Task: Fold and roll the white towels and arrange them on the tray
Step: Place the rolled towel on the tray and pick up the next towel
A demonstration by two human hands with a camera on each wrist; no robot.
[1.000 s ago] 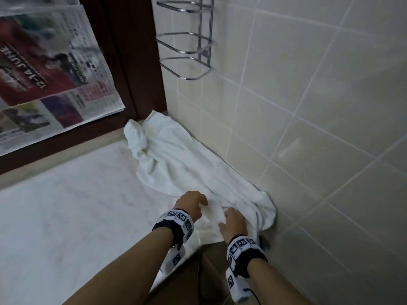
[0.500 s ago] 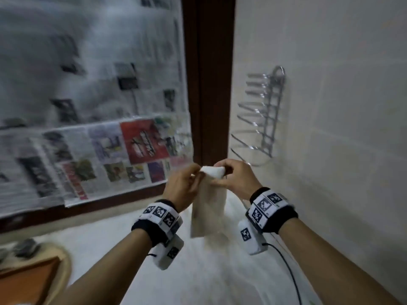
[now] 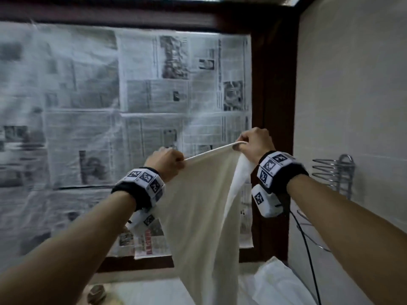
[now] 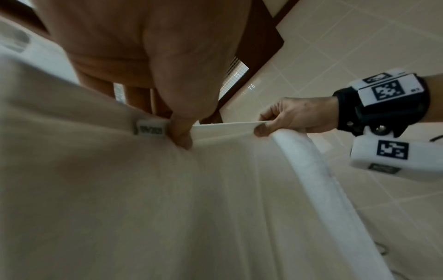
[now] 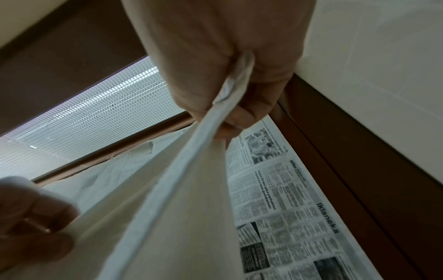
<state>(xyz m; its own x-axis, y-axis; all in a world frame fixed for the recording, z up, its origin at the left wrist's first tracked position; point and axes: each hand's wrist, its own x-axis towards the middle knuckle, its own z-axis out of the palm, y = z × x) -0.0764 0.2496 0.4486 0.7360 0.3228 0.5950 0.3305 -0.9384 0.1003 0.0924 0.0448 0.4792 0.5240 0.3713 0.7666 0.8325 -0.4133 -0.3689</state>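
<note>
Pinching towel (image 3: 198, 216) edge, left hand (image 3: 164, 165), right hand (image 3: 256, 140)

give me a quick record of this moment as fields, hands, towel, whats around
left hand: grips the top edge of the towel
right hand: pinches the same edge, higher than the left
towel: white, held up in the air, top edge pulled taut between both hands, rest hanging down
other towels: white heap on the counter, lower right
background: newspaper covering the window, wire rack on the tiled wall
tray: not clearly in view
</note>
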